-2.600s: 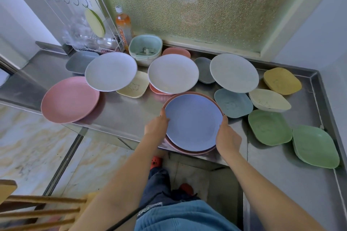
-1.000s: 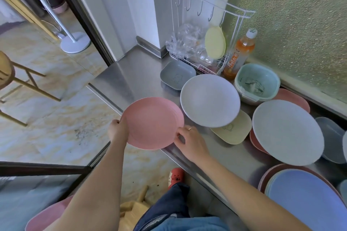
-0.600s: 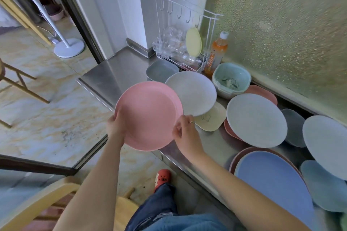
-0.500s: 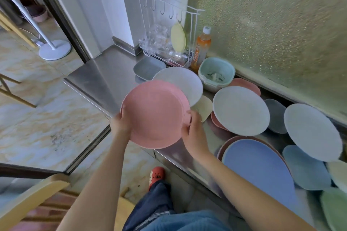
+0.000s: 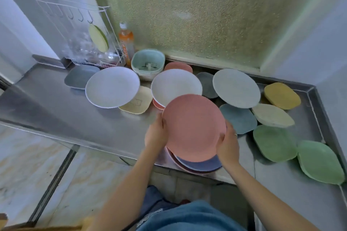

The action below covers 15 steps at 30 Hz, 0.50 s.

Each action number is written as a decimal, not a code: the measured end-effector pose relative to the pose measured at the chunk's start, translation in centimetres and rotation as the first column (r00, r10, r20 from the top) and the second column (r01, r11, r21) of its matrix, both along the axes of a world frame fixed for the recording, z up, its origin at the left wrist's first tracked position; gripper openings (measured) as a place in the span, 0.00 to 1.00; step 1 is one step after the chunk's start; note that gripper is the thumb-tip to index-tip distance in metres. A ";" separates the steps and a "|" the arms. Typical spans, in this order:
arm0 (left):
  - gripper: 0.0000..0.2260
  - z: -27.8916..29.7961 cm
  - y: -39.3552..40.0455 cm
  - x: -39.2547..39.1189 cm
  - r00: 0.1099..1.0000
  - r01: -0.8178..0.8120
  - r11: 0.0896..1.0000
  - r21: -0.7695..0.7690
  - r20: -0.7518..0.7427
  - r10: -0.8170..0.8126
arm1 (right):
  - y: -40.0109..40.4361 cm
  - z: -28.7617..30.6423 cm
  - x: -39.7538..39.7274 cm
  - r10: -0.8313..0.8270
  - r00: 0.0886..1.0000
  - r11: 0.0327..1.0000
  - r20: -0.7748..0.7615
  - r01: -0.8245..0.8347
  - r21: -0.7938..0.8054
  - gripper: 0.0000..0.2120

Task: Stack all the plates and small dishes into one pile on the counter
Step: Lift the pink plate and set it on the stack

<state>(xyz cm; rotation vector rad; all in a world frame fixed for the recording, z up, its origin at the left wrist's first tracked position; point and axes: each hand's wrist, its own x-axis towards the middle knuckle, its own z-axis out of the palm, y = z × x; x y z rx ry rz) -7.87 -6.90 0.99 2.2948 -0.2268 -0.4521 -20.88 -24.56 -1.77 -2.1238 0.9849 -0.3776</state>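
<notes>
I hold a pink plate (image 5: 193,127) by its rim, my left hand (image 5: 155,134) on its left edge and my right hand (image 5: 227,143) on its right edge. It hovers, tilted, just above a blue plate (image 5: 202,164) that lies on a brownish-red plate (image 5: 180,166) at the steel counter's (image 5: 75,114) front edge. Three white plates (image 5: 112,86), (image 5: 174,85), (image 5: 236,88) lie further back. Small dishes lie around: grey (image 5: 78,77), cream (image 5: 139,103), blue (image 5: 238,118), yellow (image 5: 281,95), pale (image 5: 272,115), two green (image 5: 274,143), (image 5: 321,161).
At the back left stands a white wire rack (image 5: 80,30) with a hanging pale-green dish. An orange bottle (image 5: 126,43) and a mint square bowl (image 5: 147,63) stand beside it. A frosted window is behind. The counter has a raised rim at the right.
I lifted the pink plate off the counter's left end and carried it right; it now hangs over the blue plate on the pile. My view swung back to the right.
</notes>
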 end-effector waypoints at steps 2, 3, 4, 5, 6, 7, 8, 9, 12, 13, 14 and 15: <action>0.13 -0.8 -0.9 -0.8 0.996 0.090 0.993 0.075 -0.014 -0.089 | -0.7 -0.4 -1.6 -0.028 0.995 1.000 -0.097 0.027 -0.012 0.24; 0.14 -1.1 -1.1 -1.1 0.991 0.131 0.984 0.121 -0.017 -0.130 | -0.9 -0.5 -2.3 -0.038 0.988 0.999 -0.150 0.035 -0.022 0.24; 0.15 -1.3 -1.3 -1.3 0.986 0.167 0.973 0.161 -0.017 -0.166 | -1.1 -0.6 -2.8 -0.047 0.979 0.999 -0.199 0.041 -0.035 0.24; 0.16 -1.4 -1.4 -1.5 0.981 0.194 0.962 0.190 -0.018 -0.194 | -1.2 -0.8 -3.1 -0.053 0.969 0.998 -0.239 0.042 -0.050 0.24; 0.17 -1.5 -1.4 -1.6 0.977 0.213 0.955 0.208 -0.018 -0.214 | -1.2 -1.0 -3.3 -0.057 0.963 0.997 -0.265 0.043 -0.059 0.25; 0.18 -1.5 -1.5 -1.6 0.974 0.223 0.948 0.225 -0.021 -0.224 | -1.2 -1.1 -3.3 -0.058 0.959 0.997 -0.277 0.041 -0.065 0.24; 0.18 -1.5 -1.6 -1.5 0.974 0.225 0.943 0.245 -0.022 -0.227 | -1.1 -1.1 -3.3 -0.056 0.958 0.997 -0.283 0.036 -0.074 0.24; 0.17 -1.5 -1.6 -1.4 0.974 0.222 0.936 0.274 -0.024 -0.224 | -1.1 -1.1 -3.1 -0.053 0.957 0.996 -0.286 0.030 -0.086 0.24; 0.15 -1.5 -1.5 -1.4 0.969 0.211 0.876 0.435 0.025 -0.246 | -1.2 -0.9 -2.8 -0.026 0.941 0.992 -0.337 -0.018 -0.127 0.24; 0.15 -1.5 -1.3 -1.5 0.964 0.209 0.848 0.487 0.046 -0.264 | -1.3 -0.9 -2.8 -0.018 0.933 0.990 -0.358 -0.033 -0.136 0.24; 0.15 -1.6 -1.1 -1.6 0.960 0.207 0.834 0.511 0.057 -0.273 | -1.4 -0.8 -2.7 -0.014 0.925 0.990 -0.379 -0.040 -0.137 0.24; 0.16 -1.7 -1.0 -1.7 0.961 0.207 0.832 0.514 0.054 -0.273 | -1.4 -0.7 -2.6 -0.009 0.918 0.990 -0.396 -0.047 -0.133 0.24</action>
